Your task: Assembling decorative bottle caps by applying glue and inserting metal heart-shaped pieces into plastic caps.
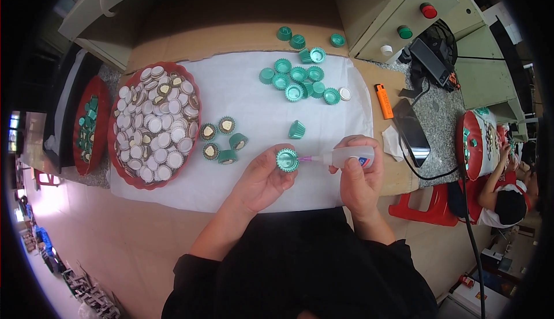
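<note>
Between the fingers of my left hand is a small green fluted cup, its hollow side showing. My right hand grips a white squeeze glue bottle lying sideways. The bottle's thin purple nozzle points left and reaches the cup's rim. Just beyond my hands one green cup lies on the white sheet. A cluster of similar green cups sits farther back. Left of my left hand are several cups with pale pieces inside.
A red scalloped tray at left is heaped with white discs. Another red tray beyond it holds green cups. To the right lie an orange lighter, a dark phone and a cable. A person sits far right, near a red stool.
</note>
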Motion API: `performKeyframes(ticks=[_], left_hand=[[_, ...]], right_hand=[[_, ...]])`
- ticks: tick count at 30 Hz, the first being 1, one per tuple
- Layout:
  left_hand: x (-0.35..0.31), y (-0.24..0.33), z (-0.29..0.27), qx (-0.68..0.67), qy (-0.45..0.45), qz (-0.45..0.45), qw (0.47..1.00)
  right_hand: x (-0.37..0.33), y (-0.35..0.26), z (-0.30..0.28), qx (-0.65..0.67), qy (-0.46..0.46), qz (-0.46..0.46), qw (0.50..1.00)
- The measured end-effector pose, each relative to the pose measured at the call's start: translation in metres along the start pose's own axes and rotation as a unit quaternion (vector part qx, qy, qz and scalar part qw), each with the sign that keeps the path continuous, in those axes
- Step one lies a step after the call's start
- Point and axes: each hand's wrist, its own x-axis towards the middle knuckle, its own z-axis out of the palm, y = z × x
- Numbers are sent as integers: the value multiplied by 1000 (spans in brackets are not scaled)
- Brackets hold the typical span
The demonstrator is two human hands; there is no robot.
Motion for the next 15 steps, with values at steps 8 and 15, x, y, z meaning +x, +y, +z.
performKeyframes(ticks=[8, 15], left_hand=[[-1, 3, 2, -90, 10, -31, 995], [2, 5, -3, -110, -26, -27, 993]], right_hand=[[-5, 6, 1, -181, -35, -125, 975], [-7, 12, -4, -248, -40, -176, 952]])
